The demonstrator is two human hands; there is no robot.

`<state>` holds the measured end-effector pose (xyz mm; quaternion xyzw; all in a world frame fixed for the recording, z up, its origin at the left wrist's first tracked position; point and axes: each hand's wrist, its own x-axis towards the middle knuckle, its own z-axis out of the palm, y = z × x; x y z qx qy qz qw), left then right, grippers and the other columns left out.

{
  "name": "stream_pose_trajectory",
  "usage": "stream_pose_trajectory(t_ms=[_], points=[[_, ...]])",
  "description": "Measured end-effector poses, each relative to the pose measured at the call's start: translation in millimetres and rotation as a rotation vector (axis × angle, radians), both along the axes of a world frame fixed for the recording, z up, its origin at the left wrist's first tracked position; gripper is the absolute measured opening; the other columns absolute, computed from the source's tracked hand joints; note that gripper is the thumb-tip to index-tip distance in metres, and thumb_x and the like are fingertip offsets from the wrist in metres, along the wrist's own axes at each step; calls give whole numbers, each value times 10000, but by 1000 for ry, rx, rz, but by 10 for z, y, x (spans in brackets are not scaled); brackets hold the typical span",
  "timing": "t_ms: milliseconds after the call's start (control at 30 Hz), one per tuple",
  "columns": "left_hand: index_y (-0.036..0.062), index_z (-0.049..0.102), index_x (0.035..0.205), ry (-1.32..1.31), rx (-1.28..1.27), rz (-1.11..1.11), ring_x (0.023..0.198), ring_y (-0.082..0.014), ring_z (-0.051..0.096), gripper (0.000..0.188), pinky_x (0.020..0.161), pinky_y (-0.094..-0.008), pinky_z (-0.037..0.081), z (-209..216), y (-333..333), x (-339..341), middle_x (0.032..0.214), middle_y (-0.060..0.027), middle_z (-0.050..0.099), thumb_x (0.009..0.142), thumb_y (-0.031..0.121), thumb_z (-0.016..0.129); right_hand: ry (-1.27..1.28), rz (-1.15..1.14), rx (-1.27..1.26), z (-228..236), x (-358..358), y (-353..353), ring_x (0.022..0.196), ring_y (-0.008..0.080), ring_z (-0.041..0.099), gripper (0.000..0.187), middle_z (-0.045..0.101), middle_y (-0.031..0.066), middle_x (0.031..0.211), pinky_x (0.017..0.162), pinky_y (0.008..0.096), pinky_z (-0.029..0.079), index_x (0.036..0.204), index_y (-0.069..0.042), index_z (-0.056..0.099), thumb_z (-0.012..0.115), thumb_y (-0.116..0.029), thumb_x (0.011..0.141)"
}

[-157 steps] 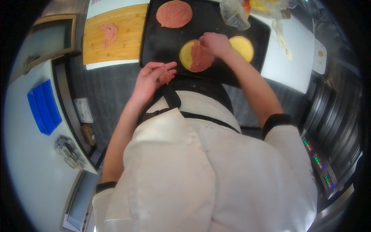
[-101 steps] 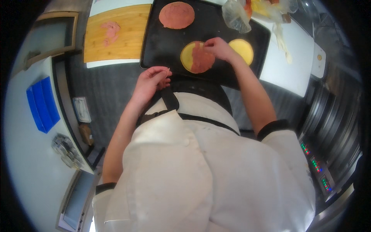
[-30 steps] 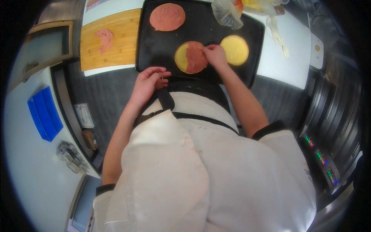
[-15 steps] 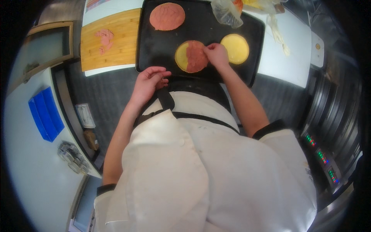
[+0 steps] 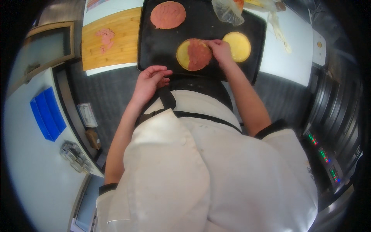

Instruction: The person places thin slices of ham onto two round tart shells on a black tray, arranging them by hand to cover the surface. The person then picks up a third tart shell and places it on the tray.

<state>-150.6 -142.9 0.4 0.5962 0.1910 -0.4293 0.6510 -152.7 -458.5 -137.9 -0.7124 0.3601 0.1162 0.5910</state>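
A round base point(image 5: 182, 55) with a crimped rim lies on the black baking tray point(image 5: 162, 46), its left part yellow. Thin pink slices point(image 5: 199, 56) cover its right part. My right hand point(image 5: 221, 52) bends over the base's upper right edge, fingertips pinched together on a pink slice there. Just right of that hand is a yellow base point(image 5: 237, 47) with nothing pink on it. At the upper left of the tray sits a base wholly covered in pink point(image 5: 168, 14). My left hand point(image 5: 150, 81) hovers by the tray's near edge, fingers loosely bent and apart, with nothing visible in them.
Left of the tray, a wooden board point(image 5: 123, 38) carries pink scraps point(image 5: 106, 40). A clear plastic bag point(image 5: 228, 13) overlaps the tray's far right part. A blue bin point(image 5: 48, 113) and a clear container point(image 5: 75, 156) stand at the left. Metal equipment with lit displays point(image 5: 324, 155) is at the right.
My right hand has shifted slightly up along the half-covered base's right edge, its fingertips now nearer the upper rim. My left hand keeps its place and pose.
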Motion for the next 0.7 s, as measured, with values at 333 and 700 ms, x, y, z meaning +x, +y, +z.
stream_pose_trajectory(t_ms=[333, 700], points=[[19, 609, 1239, -6, -4, -4, 957, -185, 708, 218, 866, -313, 592, 6, -14, -3, 1199, -145, 727, 1034, 90, 581, 57, 3, 156, 303, 25, -33, 830, 199, 697, 296, 763, 84, 945, 725, 324, 552, 1038, -13, 777, 750, -271, 895], [16, 613, 1231, -2, 23, -4, 955, -183, 706, 211, 870, -314, 592, 31, -29, -17, 1191, -138, 729, 1036, 88, 580, 111, 169, -288, -160, -206, -37, 871, 303, 749, 409, 768, 174, 894, 800, 401, 575, 953, -28, 797, 759, -423, 853]])
